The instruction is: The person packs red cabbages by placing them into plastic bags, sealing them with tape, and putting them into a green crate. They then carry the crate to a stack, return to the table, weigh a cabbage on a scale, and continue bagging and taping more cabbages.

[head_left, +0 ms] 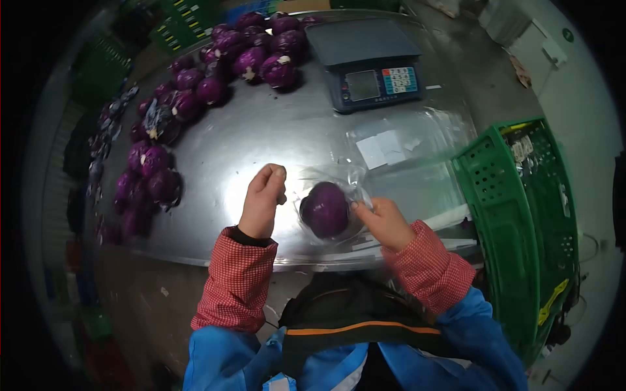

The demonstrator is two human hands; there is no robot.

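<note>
A red cabbage [326, 210] rests near the front edge of the metal table, inside a clear plastic bag [355, 181]. My right hand [383, 223] pinches the bag's film between thumb and fingers, just right of the cabbage. To the left of it, my left hand [263, 199] is raised with its fingers curled closed, apart from the cabbage. Whether those fingers hold anything I cannot make out. Clear plastic film and white paper labels [381, 148] lie flat on the table beyond my right hand.
Several loose red cabbages [251, 62] are heaped along the table's [261, 124] far and left sides. A digital scale [368, 65] stands at the back right. Stacked green crates [502, 215] border the table on the right. More green crates [186, 26] stand behind.
</note>
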